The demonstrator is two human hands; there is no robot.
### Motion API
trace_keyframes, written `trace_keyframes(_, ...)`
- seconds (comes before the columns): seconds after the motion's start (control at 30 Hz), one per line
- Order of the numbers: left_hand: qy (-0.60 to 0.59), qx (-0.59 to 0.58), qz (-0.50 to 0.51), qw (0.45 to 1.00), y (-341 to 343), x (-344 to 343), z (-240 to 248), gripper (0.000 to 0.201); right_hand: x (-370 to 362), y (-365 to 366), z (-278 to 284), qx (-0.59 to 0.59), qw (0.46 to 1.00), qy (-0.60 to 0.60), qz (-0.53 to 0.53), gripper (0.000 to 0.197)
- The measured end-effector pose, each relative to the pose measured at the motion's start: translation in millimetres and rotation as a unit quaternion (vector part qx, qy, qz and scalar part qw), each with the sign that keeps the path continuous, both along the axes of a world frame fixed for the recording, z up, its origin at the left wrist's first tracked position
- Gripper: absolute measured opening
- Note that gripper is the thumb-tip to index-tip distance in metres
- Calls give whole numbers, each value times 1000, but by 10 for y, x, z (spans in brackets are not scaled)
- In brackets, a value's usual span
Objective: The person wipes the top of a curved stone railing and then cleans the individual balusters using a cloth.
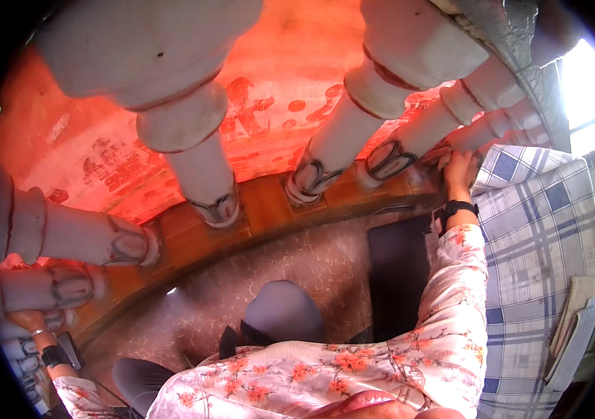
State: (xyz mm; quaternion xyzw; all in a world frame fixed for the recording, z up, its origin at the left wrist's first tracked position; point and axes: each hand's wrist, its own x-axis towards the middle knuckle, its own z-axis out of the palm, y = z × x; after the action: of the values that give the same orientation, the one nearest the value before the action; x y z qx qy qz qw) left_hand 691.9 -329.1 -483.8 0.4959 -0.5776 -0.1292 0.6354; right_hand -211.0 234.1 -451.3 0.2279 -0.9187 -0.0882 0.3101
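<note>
My right hand [459,171] reaches far right to the brown ledge, at the foot of the row of grey balusters. Its fingers are bent inward; whatever they may hold is too small and shaded to make out. Closest to it is a baluster [393,155] with dark petal shapes painted on its base. Out at the far left, my left hand [26,320] is up against another baluster [46,288], its fingers largely hidden. A flat dark device [69,350] sits beside the left wrist. Both wrists wear black bands, and my sleeves are floral.
Behind the balusters hangs a translucent red-orange sheet [269,133] with darker print. The brown tiled ledge [267,204] curves across above a mottled reddish floor [213,293]. A blue-and-white checked cloth [531,237] drapes at the right, beside a black panel [398,279]. A bright window [591,98] is beyond.
</note>
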Motion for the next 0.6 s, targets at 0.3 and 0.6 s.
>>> trace_keyframes(0.3, 2, -8, 9, 1000, 61, -51, 74, 32, -399, -650, 1238, 140, 981, 100, -88, 19)
trace_keyframes(0.6, 24, -4, 10, 1000, 190, -186, 87, 32, -658, -482, 701, -36, 993, -68, -91, 20)
